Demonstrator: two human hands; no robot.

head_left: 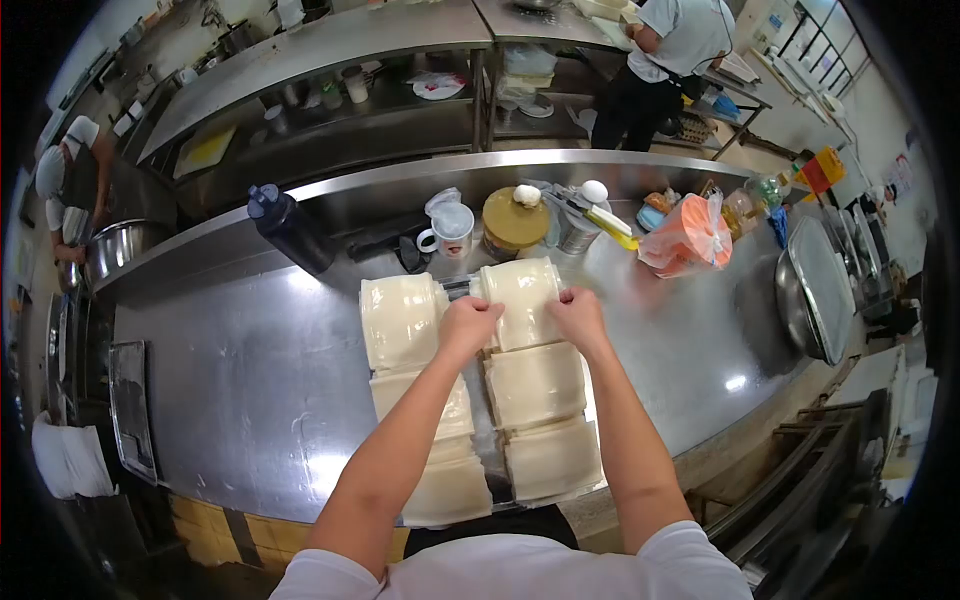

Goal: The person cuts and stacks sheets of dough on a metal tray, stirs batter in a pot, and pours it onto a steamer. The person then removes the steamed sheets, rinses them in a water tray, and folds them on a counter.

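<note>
Head camera: you stand at a steel bench (240, 370) with both hands over a pale sheet (523, 305), which lies on top of a stack near the middle of the view. Take that sheet as the centre of your clock, with 12 pointing away from you. Your left hand (470, 330) is at 9 o'clock, thumb and fingers pinched together on that edge of the sheet. Your right hand (578, 318) is at 3 o'clock, pinching the opposite edge. Your forearms reach in from either side of 6 o'clock.

Two more stacks (537, 385) run in a line from you at 6 o'clock. Beside them is a second row (403, 322) of three, from 9 o'clock round to 7, with a narrow gap between the rows.

Along the bench's far edge, a dark bottle (290, 230) stands at 10 o'clock and a mug (452, 238) at 11, plastic bunched in its top. At 12 is a tub (512, 225) with a small white bulb on its lid, at 1 a can (578, 236), and at 2 an orange bag (685, 240). A lidded basin (800, 290) sits at 3 o'clock, tilted. Beyond the bench, one co-worker (685, 50) stands at 1 o'clock; another (90, 135) is between 9 and 10, beside a steel bowl (125, 250).
</note>
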